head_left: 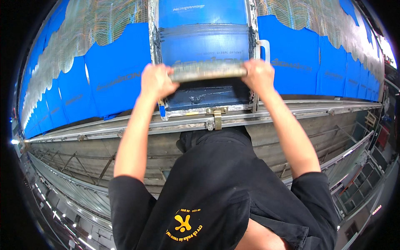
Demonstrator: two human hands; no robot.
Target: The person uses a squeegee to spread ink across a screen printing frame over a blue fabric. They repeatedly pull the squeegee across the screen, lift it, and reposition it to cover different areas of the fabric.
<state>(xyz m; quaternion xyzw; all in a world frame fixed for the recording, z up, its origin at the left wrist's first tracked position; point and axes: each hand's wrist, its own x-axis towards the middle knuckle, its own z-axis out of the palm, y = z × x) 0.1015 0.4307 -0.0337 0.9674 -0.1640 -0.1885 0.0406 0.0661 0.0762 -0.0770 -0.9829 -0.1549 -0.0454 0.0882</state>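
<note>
Both my hands grip a long squeegee (208,73), its pale bar somewhat blurred. My left hand (158,81) closes around its left end and my right hand (259,76) around its right end. The squeegee crosses a screen-printing frame (152,37) from side to side, over the near part of the translucent mesh (204,41). Dark ink (200,98) lies on the mesh between the squeegee and the frame's near edge. Blue fabric shows through the mesh beyond. The squeegee's lower edge is hidden, so I cannot tell whether it touches the mesh.
Blue fabric pieces (114,71) with dark print lie left of the frame, and more blue fabric pieces (296,62) lie right. A metal rail (283,112) runs along the table's near side, with a brass-coloured bracket (217,118) at the frame. A pale handle (265,50) stands at the frame's right.
</note>
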